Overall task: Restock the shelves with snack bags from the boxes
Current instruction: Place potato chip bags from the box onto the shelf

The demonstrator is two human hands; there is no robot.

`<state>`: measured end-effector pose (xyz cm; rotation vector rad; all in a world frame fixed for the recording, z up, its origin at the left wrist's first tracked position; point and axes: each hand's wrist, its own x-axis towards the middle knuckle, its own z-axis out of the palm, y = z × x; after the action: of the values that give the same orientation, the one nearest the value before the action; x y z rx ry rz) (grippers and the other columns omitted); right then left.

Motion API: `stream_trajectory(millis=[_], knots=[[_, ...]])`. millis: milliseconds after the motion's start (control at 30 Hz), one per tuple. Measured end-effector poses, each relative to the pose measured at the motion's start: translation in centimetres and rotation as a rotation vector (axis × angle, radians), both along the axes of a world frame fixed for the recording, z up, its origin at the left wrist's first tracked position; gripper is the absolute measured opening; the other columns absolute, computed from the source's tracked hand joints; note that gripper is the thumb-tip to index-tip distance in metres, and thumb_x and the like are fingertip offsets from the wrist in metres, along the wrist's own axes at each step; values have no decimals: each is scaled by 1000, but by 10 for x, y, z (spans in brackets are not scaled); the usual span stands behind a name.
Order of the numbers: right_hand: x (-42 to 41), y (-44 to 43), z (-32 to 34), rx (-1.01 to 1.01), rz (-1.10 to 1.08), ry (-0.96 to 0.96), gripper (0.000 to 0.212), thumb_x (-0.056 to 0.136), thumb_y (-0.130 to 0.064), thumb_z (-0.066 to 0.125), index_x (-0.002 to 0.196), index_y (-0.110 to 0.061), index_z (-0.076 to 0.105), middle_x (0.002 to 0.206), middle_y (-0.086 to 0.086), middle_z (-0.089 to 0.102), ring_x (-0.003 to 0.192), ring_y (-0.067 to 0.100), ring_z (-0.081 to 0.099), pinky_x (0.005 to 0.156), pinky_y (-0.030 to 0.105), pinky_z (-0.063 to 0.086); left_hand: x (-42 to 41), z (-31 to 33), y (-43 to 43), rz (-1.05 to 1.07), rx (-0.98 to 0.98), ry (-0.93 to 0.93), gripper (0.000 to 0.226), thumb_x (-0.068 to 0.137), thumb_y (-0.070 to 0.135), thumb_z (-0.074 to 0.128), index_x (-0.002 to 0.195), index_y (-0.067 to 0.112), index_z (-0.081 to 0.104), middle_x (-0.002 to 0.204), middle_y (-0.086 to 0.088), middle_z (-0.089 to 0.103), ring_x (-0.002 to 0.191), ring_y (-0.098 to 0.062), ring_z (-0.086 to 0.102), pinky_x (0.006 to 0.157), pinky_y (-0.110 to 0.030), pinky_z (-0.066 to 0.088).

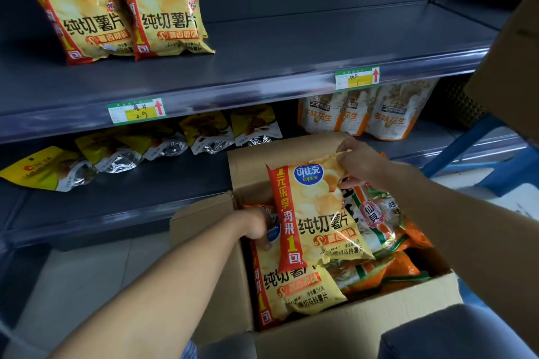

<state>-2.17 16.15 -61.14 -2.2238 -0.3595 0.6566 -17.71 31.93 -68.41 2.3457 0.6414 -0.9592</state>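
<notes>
Head view, looking down at an open cardboard box on the floor in front of dark grey shelving.

Right hand: fingers pinched on the top right corner of a yellow chip bag with a red side stripe. The bag hangs upright, raised partly above the box contents, its lower edge over the other bags.

Left hand: reaches into the left side of the box, fingers curled around the top edge of a second yellow chip bag that lies flat in the box. The fingertips are partly hidden behind the raised bag, so how firm the grip is cannot be told.

Box contents: to the right of the chip bags, a heap of orange and green rice cracker packs, lying at mixed angles.

Upper shelf: two matching yellow chip bags stand side by side at the left, leaning back; the rest of the shelf surface is bare. Two price tags sit on its front rail, one handwritten, below the chip bags, and one further right.

Lower shelf: a row of yellow and silver pouches lies tipped over at left and centre. Orange and white peanut bags stand upright at right, behind the box flap.

A second cardboard box is at the right edge of the view.
</notes>
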Motion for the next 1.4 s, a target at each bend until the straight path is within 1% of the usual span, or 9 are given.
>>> stream_trajectory(millis=[67, 200, 400, 533, 767, 867, 1067, 1200, 1400], knots=[[-2, 1, -1, 48, -44, 108, 8, 97, -13, 49, 103, -10, 44, 91, 9, 53, 63, 15, 56, 46, 22, 55, 0, -1, 0, -22, 15, -19, 61, 79, 13, 74, 135, 11, 50, 136, -7, 55, 124, -25, 52, 104, -38, 44], [-3, -1, -2, 137, -73, 310, 40, 92, -25, 61, 122, -10, 42, 115, 14, 56, 75, 17, 62, 61, 29, 57, 1, 1, 1, -21, 39, -62, 44, 84, 14, 69, 126, 9, 58, 127, -8, 61, 115, -23, 58, 95, -32, 48], [-3, 10, 22, 201, 107, 283, 16, 93, -20, 58, 107, -13, 52, 90, 6, 63, 77, 16, 64, 67, 29, 57, 7, 52, 16, -111, 78, -165, 30, 93, 12, 57, 122, 7, 58, 124, -7, 60, 115, -25, 57, 96, -32, 46], [-5, 24, 64, 344, 124, 219, 5, 95, -14, 54, 92, -13, 51, 76, 3, 59, 62, 11, 63, 53, 24, 54, 11, 98, 38, -118, 165, -287, 26, 90, 13, 61, 116, 11, 63, 118, -7, 64, 104, -22, 61, 93, -34, 51], [9, 60, 137, 602, 56, 1, 32, 94, -11, 57, 66, -20, 42, 62, -1, 48, 47, 8, 54, 37, 15, 40, -1, 194, 85, -118, 354, -484, 17, 84, 12, 64, 75, 20, 51, 87, -2, 58, 79, -21, 54, 64, -27, 39], [15, 83, 166, 726, 22, 4, 35, 94, -12, 56, 64, -19, 40, 55, -2, 49, 43, 8, 55, 37, 17, 41, -15, 240, 106, -74, 455, -567, 11, 87, 13, 63, 80, 17, 55, 88, -2, 57, 76, -21, 56, 64, -32, 44], [11, 152, 208, 812, 20, -42, 33, 93, -13, 58, 68, -20, 38, 66, 0, 49, 59, 14, 57, 51, 26, 43, -39, 315, 155, 181, 591, -757, 26, 92, -1, 48, 72, 15, 46, 78, -1, 49, 73, -23, 64, 71, -38, 55], [5, 189, 226, 853, -4, -116, 31, 94, -15, 57, 71, -21, 37, 68, -3, 52, 54, 8, 60, 42, 20, 45, -49, 338, 193, 278, 841, -904, 24, 86, -6, 43, 73, 14, 44, 86, -5, 50, 77, -25, 52, 52, -29, 36], [-2, 237, 241, 868, -8, -197, 31, 94, -16, 56, 71, -21, 37, 72, -2, 53, 67, 13, 61, 52, 27, 47, -50, 334, 242, 347, 962, -1013, 13, 89, -4, 40, 85, 8, 39, 86, -13, 53, 75, -27, 49, 58, -36, 36]])
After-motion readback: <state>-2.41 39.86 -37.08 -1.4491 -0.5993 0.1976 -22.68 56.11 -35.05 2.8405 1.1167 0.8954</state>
